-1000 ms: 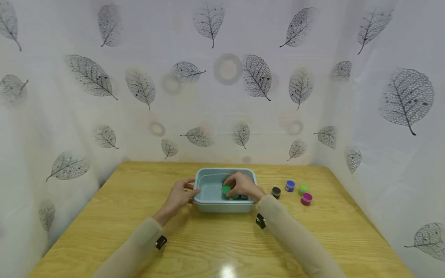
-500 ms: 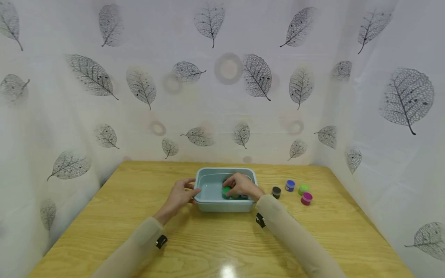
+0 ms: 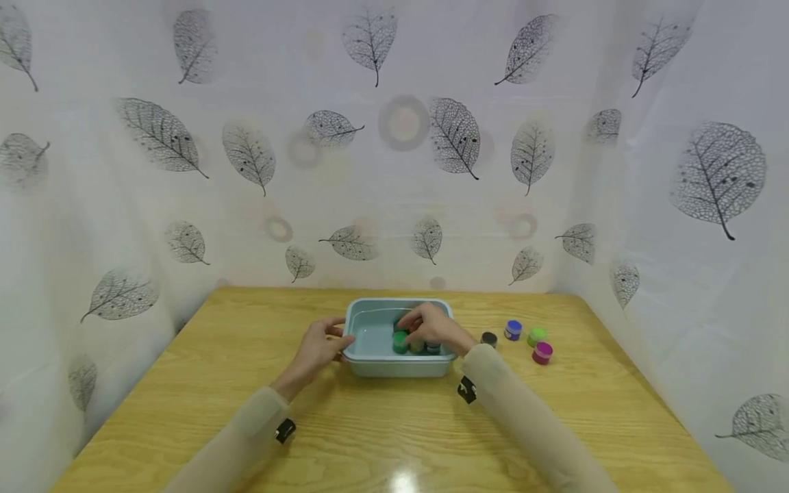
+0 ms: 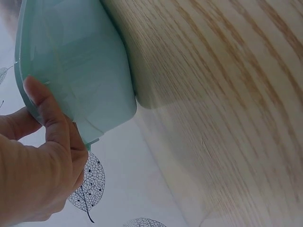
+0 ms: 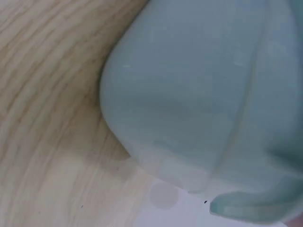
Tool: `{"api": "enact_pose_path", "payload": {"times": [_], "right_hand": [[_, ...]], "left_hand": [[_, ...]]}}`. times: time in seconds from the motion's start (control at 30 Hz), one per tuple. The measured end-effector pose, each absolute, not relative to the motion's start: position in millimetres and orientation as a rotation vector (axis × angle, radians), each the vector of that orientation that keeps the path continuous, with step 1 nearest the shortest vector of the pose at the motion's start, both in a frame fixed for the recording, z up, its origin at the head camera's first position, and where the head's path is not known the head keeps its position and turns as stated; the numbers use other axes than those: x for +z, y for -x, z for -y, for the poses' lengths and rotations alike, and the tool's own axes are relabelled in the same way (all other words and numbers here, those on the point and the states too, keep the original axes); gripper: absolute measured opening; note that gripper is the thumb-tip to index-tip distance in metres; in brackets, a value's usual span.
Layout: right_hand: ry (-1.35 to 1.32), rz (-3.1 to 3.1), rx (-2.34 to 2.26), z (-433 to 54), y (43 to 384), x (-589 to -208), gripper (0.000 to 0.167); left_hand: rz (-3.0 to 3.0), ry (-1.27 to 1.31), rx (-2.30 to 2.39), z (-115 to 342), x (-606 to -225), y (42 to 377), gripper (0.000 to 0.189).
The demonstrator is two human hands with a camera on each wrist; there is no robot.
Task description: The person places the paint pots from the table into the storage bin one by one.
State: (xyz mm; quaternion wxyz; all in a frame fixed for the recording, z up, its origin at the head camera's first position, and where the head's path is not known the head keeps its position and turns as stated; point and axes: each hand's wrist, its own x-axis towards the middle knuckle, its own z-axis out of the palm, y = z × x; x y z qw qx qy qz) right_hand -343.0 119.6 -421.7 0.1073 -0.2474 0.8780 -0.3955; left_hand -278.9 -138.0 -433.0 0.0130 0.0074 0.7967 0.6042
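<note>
A pale blue-green plastic basin [image 3: 370, 370] stands on the wooden table. My left hand [image 3: 317, 349] grips its left rim, and the left wrist view shows the thumb and fingers [image 4: 47, 106] around the rim's edge. My right hand [image 3: 437, 327] reaches over the right side into the basin, fingers bent loosely. Just below its fingertips stands a small green jar [image 3: 401, 343]. Beside that are an olive-coloured jar [image 3: 416, 347] and a dark jar [image 3: 433, 348], partly under the hand. In the right wrist view the basin's outer wall [image 5: 180, 94] hides most of the right hand.
Right of the basin, small jars stand on the table [image 3: 382, 418]: black [image 3: 489, 338], blue [image 3: 513, 330], light green [image 3: 537, 336] and magenta [image 3: 542, 353]. The right sleeve [image 3: 524, 411] passes close to the black one. A leaf-print curtain [image 3: 394, 205] hangs behind the table.
My right hand has lifted slightly off the green jar and shifted right, letting go of it, so more of the jars in the basin shows. The left hand stays on the rim.
</note>
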Motion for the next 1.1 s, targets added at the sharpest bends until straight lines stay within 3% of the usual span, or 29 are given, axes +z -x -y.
{"api": "enact_pose_path", "payload": {"times": [0.47, 1.1], "right_hand": [[0.797, -2.459, -1.317, -149.7, 336.8, -409.3, 0.032], [0.680, -2.456, -1.460, -218.5, 339.8, -399.1, 0.040]], "left_hand": [[-2.490, -0.030, 1.886, 139.4, -432.8, 277.1, 0.050], [-2.474, -0.040, 1.881, 139.2, -431.9, 278.8, 0.048]]}}
